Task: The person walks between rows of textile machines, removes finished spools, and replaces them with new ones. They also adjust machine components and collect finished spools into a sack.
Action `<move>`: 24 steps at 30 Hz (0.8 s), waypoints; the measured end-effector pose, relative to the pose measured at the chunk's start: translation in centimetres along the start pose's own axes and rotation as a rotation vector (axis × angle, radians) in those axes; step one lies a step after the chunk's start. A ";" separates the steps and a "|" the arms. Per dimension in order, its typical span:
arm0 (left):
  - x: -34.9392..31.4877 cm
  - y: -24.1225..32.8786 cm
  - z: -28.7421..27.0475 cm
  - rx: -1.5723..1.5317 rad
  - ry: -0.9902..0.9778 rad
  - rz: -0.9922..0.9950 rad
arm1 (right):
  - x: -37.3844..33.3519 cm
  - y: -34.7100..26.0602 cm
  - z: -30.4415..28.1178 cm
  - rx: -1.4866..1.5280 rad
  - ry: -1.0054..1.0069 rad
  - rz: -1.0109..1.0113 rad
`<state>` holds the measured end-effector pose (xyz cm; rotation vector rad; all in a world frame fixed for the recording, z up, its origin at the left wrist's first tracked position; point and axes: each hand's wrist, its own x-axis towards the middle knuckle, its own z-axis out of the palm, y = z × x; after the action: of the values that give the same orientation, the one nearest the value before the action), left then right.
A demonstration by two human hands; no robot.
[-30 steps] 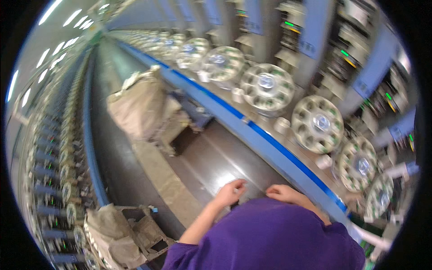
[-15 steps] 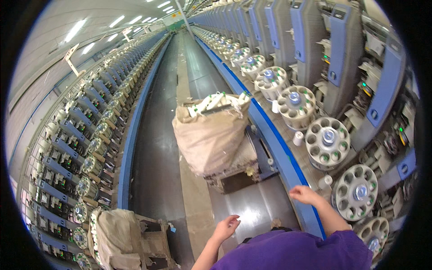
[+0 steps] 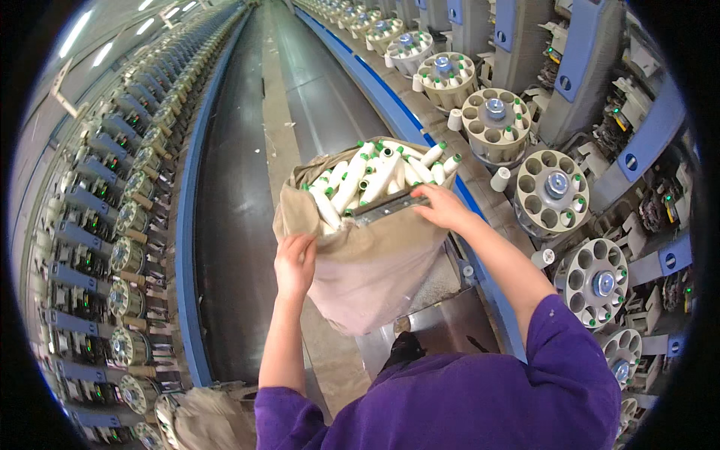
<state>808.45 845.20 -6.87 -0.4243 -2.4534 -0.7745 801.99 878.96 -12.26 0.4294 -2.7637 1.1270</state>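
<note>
In front of me stands a beige cloth sack point(image 3: 375, 277), full of white yarn bobbins point(image 3: 382, 176) with green ends lying at all angles. My left hand point(image 3: 295, 262) is closed on the cloth at the sack's near left edge, fingers curled. A dark flat bar point(image 3: 386, 207) runs along the near rim. My right hand point(image 3: 441, 207) has its fingers bent over the bar's right end, with the thumb side partly hidden. Neither hand holds a bobbin.
Spinning machines with round bobbin holders point(image 3: 555, 184) line the right side, behind a blue rail point(image 3: 491, 289). Another row of machines point(image 3: 124, 262) runs along the left. A second cloth sack point(image 3: 206, 420) sits at lower left. The aisle floor point(image 3: 225, 225) stretches far ahead.
I have come closer to the filled sack. Both hands have moved from free air onto its near rim, and the second sack has slipped toward the lower edge of view.
</note>
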 end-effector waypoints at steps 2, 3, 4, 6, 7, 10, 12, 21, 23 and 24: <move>4.7 -1.7 1.6 -0.004 -0.255 0.120 | 3.4 -0.1 1.7 -0.299 0.026 -0.186; 6.5 -2.6 2.1 0.045 -0.424 0.175 | 5.0 0.0 1.8 -0.441 -0.098 -0.178; 7.9 -3.3 2.6 0.087 -0.575 0.254 | 5.7 -0.2 2.0 -0.445 -0.116 -0.210; 9.1 -3.9 3.6 0.133 -0.715 0.326 | 6.1 -0.9 0.9 -0.424 -0.438 -0.060; 9.6 -4.2 4.1 0.186 -0.799 0.341 | 5.6 -1.4 0.2 -0.303 -0.556 -0.048; 9.9 -4.8 5.4 0.096 -0.938 0.430 | -0.4 -3.4 -1.6 -0.210 -0.629 -0.092; 10.2 -5.1 6.3 0.043 -1.009 0.427 | -4.9 -4.1 -1.6 -0.260 -0.596 0.007; 13.8 -4.9 8.3 0.062 -0.884 0.148 | -5.1 5.2 -0.9 0.209 0.039 0.681; 13.8 -5.6 7.9 0.243 -0.708 -0.024 | -2.7 7.8 -1.1 0.158 0.200 0.815; 13.5 -6.1 7.7 0.360 -0.616 -0.108 | -1.6 9.2 -0.8 0.192 0.197 0.955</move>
<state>791.89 846.84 -7.22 -0.4392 -3.1303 -0.2371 800.68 886.14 -18.11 -1.0448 -2.6762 1.4680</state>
